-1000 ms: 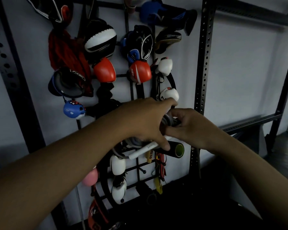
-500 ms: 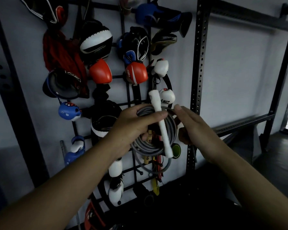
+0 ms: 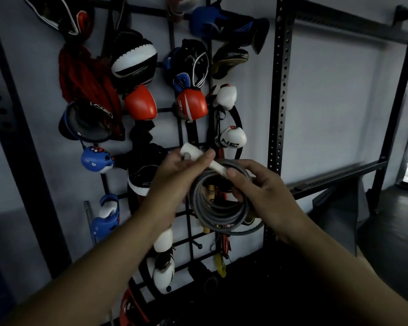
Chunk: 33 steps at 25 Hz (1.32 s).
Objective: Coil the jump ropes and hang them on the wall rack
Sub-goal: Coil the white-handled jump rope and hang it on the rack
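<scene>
Our left hand [image 3: 174, 182] is closed around the white handle [image 3: 201, 158] of the grey jump rope [image 3: 219, 203], thumb laid over it, the handle slanting down toward the right. The rope hangs in a round coil between our hands, in front of the black wall rack [image 3: 186, 128]. Our right hand [image 3: 266, 196] curls around the coil's right side, fingertips [image 3: 231, 172] touching the handle's lower end.
</scene>
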Each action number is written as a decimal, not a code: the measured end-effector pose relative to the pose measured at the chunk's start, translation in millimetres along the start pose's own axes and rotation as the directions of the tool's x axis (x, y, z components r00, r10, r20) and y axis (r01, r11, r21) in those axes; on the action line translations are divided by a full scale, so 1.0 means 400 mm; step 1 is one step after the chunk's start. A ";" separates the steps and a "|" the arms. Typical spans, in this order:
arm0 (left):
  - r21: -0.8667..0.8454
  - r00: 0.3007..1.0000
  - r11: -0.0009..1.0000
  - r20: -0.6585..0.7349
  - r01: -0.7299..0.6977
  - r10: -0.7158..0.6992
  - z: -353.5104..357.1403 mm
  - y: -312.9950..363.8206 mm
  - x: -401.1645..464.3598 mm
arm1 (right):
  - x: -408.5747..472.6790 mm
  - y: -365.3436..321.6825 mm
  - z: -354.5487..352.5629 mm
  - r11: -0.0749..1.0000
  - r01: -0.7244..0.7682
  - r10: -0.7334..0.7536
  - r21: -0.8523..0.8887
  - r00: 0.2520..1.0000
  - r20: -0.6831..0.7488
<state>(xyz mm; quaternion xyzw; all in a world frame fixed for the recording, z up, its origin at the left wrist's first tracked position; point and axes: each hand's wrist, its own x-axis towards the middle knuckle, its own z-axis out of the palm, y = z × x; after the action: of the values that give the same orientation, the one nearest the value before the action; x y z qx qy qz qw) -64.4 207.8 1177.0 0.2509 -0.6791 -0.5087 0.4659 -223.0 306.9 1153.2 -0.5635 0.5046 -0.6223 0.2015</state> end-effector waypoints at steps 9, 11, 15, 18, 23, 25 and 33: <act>0.650 0.667 0.739 0.631 -0.176 -0.396 -0.031 0.105 0.049 | 0.025 -0.050 -0.011 0.951 0.060 0.054 -0.303 0.935 0.352; 0.558 0.741 0.822 0.598 -0.112 -0.305 -0.040 0.072 0.036 | 0.021 -0.044 -0.014 0.957 0.057 0.025 -0.283 0.960 0.279; 0.408 0.846 0.913 0.493 -0.018 -0.203 -0.040 0.024 0.012 | 0.012 0.004 -0.027 0.973 0.084 -0.049 -0.215 0.986 0.162; 0.311 0.910 0.950 0.399 -0.015 -0.116 -0.038 -0.018 0.008 | -0.006 0.055 -0.013 0.986 0.113 -0.099 -0.122 0.989 0.113; 0.291 0.957 0.956 0.289 -0.047 -0.041 -0.022 -0.094 -0.015 | -0.028 0.156 0.031 0.962 0.129 -0.132 -0.241 0.991 0.006; 0.292 0.965 0.954 0.262 -0.063 -0.017 -0.015 -0.124 -0.016 | -0.015 0.198 0.029 0.963 0.109 -0.105 -0.246 0.994 0.028; 0.331 0.990 0.940 0.131 -0.084 0.043 0.016 -0.267 0.034 | 0.061 0.337 0.015 0.996 0.061 -0.056 -0.070 0.996 0.072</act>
<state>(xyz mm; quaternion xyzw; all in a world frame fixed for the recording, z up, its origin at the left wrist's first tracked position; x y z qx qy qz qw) -90.4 161.8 1083.0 0.2732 -0.7908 -0.3845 0.3901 -267.2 229.3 1049.2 -0.6064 0.5024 -0.5894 0.1802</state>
